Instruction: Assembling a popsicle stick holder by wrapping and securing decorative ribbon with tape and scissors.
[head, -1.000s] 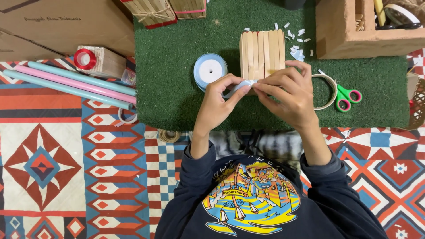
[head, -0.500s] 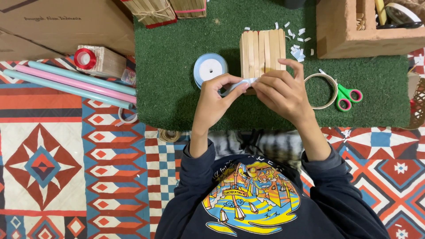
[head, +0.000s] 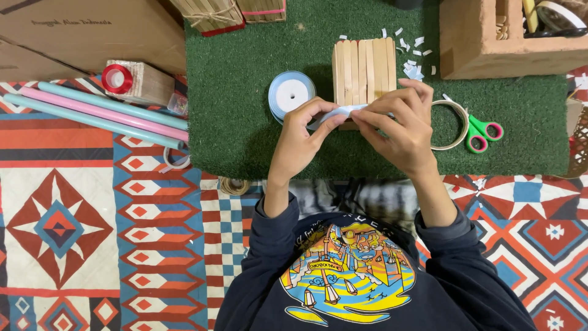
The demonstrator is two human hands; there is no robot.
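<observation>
1. Ribbon (head: 343, 114), a short pale blue strip, was pinched between both hands just in front of the box of flat wooden sticks (head: 364, 64) on the green mat (head: 245, 110).
2. The left hand (head: 301, 138) was closed on the strip's left end, thumb and forefinger pressed together.
3. The right hand (head: 401, 125) gripped the right end, its fingers curled over the strip and reaching toward the box's front edge.
4. Compared with a second before, the hands had barely shifted; the right hand had spread a little wider over the strip and the left had drawn slightly away, so the ribbon looked stretched flatter between them. I judged this to be ongoing fine handling of the strip against the box, not a new step.
5. The ribbon spool (head: 291, 94), blue with a white core, lay flat just left of the box, apart from the left hand.
6. The green-handled scissors (head: 481, 130) and a ring of tape (head: 450, 125) lay to the right, untouched.
7. Small white scraps (head: 411, 58) were scattered beside the box's top right corner.
8. Pink and blue rolled tubes (head: 98, 113) rested on the patterned rug (head: 92, 233) to the left.
</observation>
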